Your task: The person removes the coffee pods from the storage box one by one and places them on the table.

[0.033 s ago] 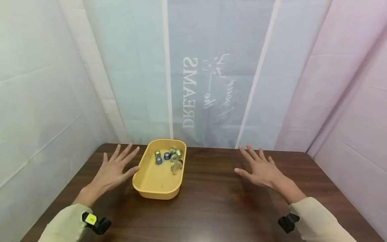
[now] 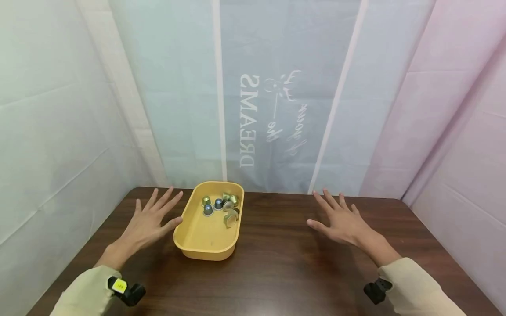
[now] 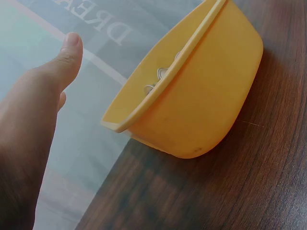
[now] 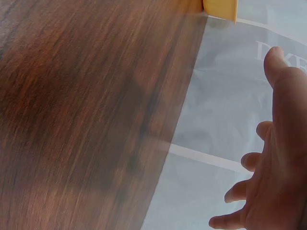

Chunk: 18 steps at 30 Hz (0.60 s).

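Note:
A yellow rectangular bin with rounded corners stands left of centre on the table. Several coffee capsules lie inside, mostly toward its far right: two dark blue ones, the nearer a blue capsule, and several green-gold ones, among them a green-gold capsule at the left. My left hand is spread beside the bin, its thumb tip overlapping the rim in the head view; in the left wrist view the thumb shows apart from the bin. Far to the right of it, my right hand has its fingers spread and holds nothing.
Dark brown wood table runs back to a pale cloth backdrop with mirrored lettering. White cloth walls stand at both sides. A small black camera sits at the left cuff, another black camera at the right.

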Motion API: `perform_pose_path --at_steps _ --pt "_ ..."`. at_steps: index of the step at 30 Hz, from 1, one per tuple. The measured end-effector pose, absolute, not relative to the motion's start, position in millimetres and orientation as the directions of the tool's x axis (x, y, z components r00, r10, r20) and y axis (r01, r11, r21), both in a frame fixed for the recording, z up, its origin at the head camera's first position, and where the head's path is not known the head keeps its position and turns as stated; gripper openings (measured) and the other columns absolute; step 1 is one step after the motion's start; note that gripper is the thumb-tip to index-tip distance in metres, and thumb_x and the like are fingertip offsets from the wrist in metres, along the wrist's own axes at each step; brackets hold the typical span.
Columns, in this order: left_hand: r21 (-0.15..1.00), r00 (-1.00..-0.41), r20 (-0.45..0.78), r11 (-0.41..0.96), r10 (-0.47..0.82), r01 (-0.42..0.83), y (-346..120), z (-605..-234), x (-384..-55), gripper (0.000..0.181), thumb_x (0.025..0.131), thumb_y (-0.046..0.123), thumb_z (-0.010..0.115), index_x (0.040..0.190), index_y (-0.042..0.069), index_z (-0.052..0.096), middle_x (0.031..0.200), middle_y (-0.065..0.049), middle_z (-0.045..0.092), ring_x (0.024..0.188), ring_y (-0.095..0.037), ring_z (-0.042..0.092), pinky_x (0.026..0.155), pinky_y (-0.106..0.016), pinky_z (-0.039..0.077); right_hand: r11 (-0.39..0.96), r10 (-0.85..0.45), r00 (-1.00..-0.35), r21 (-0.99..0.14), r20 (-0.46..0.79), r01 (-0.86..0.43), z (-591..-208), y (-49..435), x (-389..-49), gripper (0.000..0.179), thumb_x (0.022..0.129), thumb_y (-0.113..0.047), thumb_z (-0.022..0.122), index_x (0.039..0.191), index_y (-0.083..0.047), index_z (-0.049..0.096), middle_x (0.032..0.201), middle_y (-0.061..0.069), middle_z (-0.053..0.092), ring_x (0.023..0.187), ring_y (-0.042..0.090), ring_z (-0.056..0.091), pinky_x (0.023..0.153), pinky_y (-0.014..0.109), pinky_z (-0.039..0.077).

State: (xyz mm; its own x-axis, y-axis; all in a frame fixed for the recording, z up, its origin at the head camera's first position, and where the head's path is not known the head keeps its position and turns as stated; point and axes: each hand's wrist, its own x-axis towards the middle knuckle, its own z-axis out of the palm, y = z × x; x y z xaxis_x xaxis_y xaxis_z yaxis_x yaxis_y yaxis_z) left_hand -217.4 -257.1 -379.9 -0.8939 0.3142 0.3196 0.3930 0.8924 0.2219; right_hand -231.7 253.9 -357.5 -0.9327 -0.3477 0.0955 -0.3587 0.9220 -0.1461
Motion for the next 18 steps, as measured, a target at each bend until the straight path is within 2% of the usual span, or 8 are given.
perform_pose_path --at_steps 4,12,18 --pt "0.252 -0.891 0.329 0.880 0.312 0.402 -259.0 -380.8 -217.6 0.070 0.094 0.050 0.052 0.154 0.027 0.023 0.159 -0.005 0.012 0.142 -0.042 0.005 0.097 -0.077 0.001 0.917 -0.356 -0.928 -0.151 0.110 -0.370 -357.5 250.6 -232.9 0.086 0.090 -0.069 0.041 0.156 -0.023 0.010 0.159 0.015 0.009 0.136 0.054 0.010 0.094 0.077 0.016" --pt "0.405 -0.879 0.379 0.801 0.291 0.440 -255.8 -393.5 -218.8 0.064 0.096 0.043 0.053 0.152 0.027 0.028 0.158 -0.007 0.019 0.141 -0.045 0.005 0.093 -0.080 -0.001 0.900 -0.400 -0.900 -0.113 0.173 -0.422 -353.9 246.9 -233.8 0.085 0.089 -0.069 0.043 0.155 -0.024 0.015 0.157 0.014 0.017 0.139 0.046 0.015 0.098 0.072 0.021" --pt "0.507 -0.881 0.410 0.744 0.236 0.435 -253.3 -408.4 -218.1 0.057 0.099 0.036 0.050 0.152 0.023 0.031 0.156 -0.010 0.024 0.139 -0.049 0.008 0.090 -0.082 -0.002 0.849 -0.446 -0.863 -0.194 0.236 -0.492 -349.1 231.5 -231.6 0.077 0.093 -0.058 0.050 0.155 -0.027 0.018 0.155 0.013 0.026 0.137 0.046 0.022 0.092 0.074 0.028"
